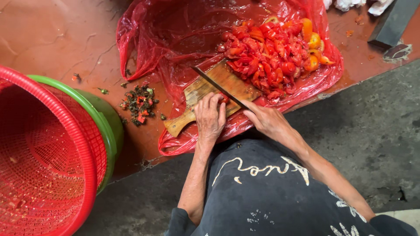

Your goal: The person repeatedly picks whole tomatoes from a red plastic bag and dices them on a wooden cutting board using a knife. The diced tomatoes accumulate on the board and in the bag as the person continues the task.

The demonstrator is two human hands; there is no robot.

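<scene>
A wooden cutting board (214, 94) is laid on a red plastic sheet (175, 39), and all positions below are given relative to this board.

The left hand (210, 116) is placed palm down on the near part of the board, close to its handle end. Its fingers are curled and pressed together over a small red pepper piece (224, 98), which is pinned against the wood; only a sliver of that piece is visible between the fingertips.

The right hand (267, 121) is positioned just off the board's near right edge. It is closed around the handle of a knife (217, 85); the handle itself is covered by the hand. The dark blade is extended diagonally across the board, with its edge laid just beside the left fingertips and its tip reaching past the board's far edge.

A pile of chopped red and orange peppers (275, 50) is heaped on the sheet at the board's far right end, touching it.

A small heap of discarded stems and scraps (139, 104) is found on the brown floor to the left of the board's handle. Further left, a red mesh basket (48, 157) is nested in a green tub (107, 124), well apart from the board. A dark flat block (391, 22) is seen far beyond the board's right end.
</scene>
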